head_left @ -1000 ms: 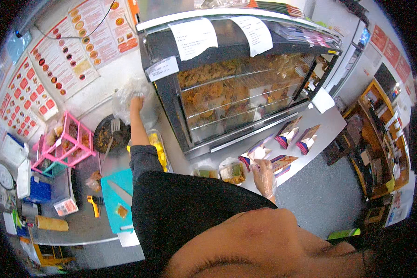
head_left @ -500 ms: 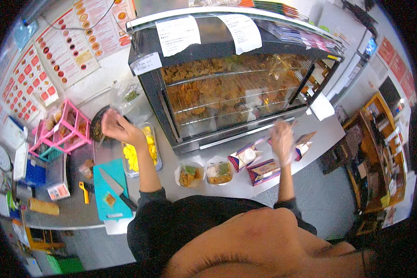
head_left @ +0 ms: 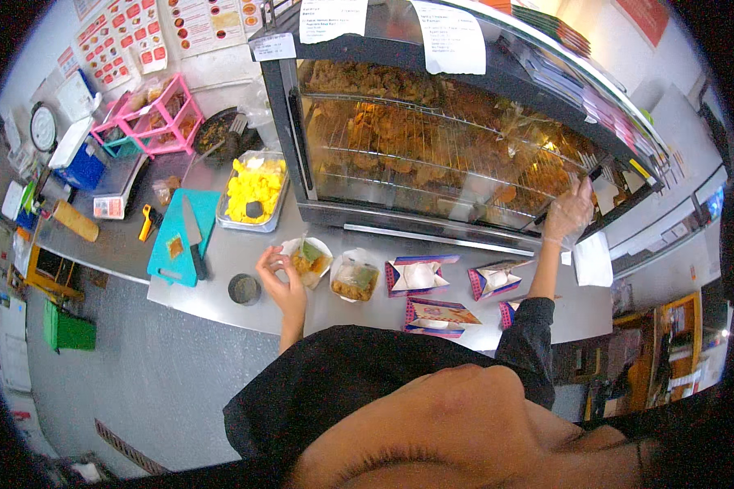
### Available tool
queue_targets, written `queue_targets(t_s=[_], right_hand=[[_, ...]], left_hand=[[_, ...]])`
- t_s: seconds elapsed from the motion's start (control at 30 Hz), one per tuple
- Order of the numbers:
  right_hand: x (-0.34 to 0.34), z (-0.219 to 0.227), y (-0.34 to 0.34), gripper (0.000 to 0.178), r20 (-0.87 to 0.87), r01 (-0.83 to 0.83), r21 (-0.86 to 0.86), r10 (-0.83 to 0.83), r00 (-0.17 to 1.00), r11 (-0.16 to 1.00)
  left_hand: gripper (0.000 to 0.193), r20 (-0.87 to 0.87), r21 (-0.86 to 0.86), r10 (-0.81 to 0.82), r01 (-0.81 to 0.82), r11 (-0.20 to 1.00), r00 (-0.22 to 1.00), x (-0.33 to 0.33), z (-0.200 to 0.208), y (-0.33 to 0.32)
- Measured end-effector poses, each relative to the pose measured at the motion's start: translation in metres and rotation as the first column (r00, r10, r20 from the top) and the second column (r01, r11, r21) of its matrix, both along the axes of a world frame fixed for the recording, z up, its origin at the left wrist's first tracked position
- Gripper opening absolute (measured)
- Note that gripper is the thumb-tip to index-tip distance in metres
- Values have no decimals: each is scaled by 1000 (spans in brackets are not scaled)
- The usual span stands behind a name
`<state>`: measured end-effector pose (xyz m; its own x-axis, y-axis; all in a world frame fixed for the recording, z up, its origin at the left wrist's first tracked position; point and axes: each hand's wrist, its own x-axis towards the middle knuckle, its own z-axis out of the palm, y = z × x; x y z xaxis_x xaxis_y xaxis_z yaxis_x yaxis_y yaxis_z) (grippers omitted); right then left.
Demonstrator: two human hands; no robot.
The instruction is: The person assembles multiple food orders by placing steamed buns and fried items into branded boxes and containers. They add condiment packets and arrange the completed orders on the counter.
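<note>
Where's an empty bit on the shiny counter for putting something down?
The counter is bare between the tray of yellow food and the grey cup, and at its right end, in front of the white sheet. It's crowded in the middle, with two food containers and patterned cartons, and at the back left around the pink rack.
</note>
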<state>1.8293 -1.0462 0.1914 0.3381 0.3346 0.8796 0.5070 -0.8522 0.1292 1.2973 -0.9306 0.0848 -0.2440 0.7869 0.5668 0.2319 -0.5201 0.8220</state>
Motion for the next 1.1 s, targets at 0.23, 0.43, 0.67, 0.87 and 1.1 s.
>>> queue_targets(t_s=[0.23, 0.43, 0.67, 0.87, 1.1], right_hand=[[33, -31, -11, 29, -128, -363, 588, 527, 840, 722], [36, -65, -20, 30, -225, -464, 698, 783, 580, 545], [15, -93, -23, 40, -501, -473, 680, 826, 258, 560], [-24, -93, -15, 44, -548, -432, 731, 832, 90, 528], [17, -64, -59, 37, -500, -827, 336, 829, 249, 451]], left_hand=[[34, 48, 18, 71, -72, 997, 996, 21, 9, -16], [33, 27, -10, 1, -1, 1000, 1000, 34, 8, -40], [33, 54, 63, -270, 267, 962, 961, 70, 20, -43], [31, -12, -107, -528, 524, 845, 849, 110, 30, -78], [30, -54, -413, -702, 624, 664, 711, 203, 25, -155]])
